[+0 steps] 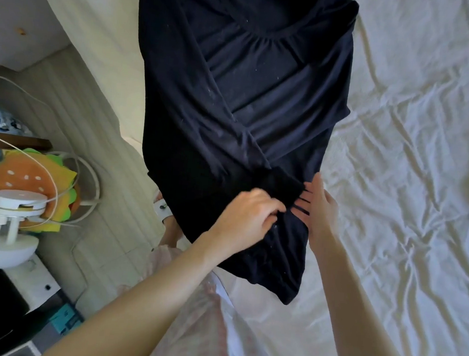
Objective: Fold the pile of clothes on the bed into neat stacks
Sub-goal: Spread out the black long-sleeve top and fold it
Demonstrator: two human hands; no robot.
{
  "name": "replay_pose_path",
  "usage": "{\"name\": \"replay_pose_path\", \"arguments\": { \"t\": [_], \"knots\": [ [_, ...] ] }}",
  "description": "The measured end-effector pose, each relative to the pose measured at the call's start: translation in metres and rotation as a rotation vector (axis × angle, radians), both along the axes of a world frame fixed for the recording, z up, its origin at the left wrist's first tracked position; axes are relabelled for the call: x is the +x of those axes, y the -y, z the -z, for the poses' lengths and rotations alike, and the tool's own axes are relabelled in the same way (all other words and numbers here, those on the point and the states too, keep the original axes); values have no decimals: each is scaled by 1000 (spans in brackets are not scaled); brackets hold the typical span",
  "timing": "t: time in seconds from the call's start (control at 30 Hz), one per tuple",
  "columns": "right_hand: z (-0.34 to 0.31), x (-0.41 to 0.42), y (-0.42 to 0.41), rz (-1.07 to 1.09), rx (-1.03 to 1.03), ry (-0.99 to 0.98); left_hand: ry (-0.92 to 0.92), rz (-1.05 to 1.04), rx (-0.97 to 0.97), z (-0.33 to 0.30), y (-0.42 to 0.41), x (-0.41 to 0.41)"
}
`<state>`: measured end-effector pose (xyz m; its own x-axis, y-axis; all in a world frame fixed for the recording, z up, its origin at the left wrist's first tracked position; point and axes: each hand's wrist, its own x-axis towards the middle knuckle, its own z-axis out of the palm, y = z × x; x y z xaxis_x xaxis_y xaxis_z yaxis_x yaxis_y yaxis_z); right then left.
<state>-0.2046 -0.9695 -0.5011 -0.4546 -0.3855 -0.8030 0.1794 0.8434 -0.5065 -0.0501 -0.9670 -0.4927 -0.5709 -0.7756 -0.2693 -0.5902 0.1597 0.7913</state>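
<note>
Pinching a dark sleeve cuff point(283, 186) with the curled left hand point(248, 215), right hand point(319, 209) flat with fingers spread on the navy top point(233, 107) lying across the cream bed sheet point(397, 162).

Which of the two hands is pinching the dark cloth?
The left hand: its curled fingers pinch the dark garment, while the right hand lies with fingers straight.

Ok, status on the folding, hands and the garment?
Left hand pinching the sleeve cuff. Right hand open, fingers spread on the dark garment. Sleeve folded across, lying on the bed sheet. Nothing blocking.
</note>
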Motion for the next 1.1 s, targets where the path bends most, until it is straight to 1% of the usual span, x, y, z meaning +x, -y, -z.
{"name": "replay_pose_path", "arguments": {
  "t": [0.03,0.07,0.13,0.23,0.33,0.37,0.43,0.53,0.6,0.67,0.73,0.8,0.87,0.93,0.97,1.03,1.1],
  "knots": [
    [1,-5,-7,14,51,7,-3,65,94,2,-7,-1],
    [3,-9,-13,24,100,28,5,94,120,4,-12,0],
    [8,-12,-19,39,173,105,48,84,26,8,-13,8],
    [17,-9,-12,70,186,189,146,-52,-125,15,-2,28],
    [26,-2,1,16,210,227,235,-120,-170,24,8,48],
    [29,0,3,-22,220,217,261,-109,-190,27,9,50],
    [31,5,2,-48,210,160,326,-19,-214,32,7,51],
    [25,5,-12,10,159,134,427,168,-150,34,-4,44],
    [22,3,-25,60,134,158,500,183,-168,35,-12,40],
    [21,1,-38,56,113,145,491,114,-207,35,-15,36],
    [20,-1,-45,50,80,127,437,54,-262,34,-13,30],
    [19,-4,-48,64,60,76,359,48,-307,34,-13,28],
    [18,-8,-52,59,53,-16,249,82,-316,35,-15,28],
    [18,-12,-56,26,63,-96,168,122,-277,35,-19,29],
    [19,-13,-57,9,74,-132,158,133,-240,36,-21,29],
    [22,-16,-58,-74,109,-209,191,198,-126,38,-27,28],
    [25,-15,-57,-233,171,-281,231,321,-25,43,-32,29]
  ]
}}
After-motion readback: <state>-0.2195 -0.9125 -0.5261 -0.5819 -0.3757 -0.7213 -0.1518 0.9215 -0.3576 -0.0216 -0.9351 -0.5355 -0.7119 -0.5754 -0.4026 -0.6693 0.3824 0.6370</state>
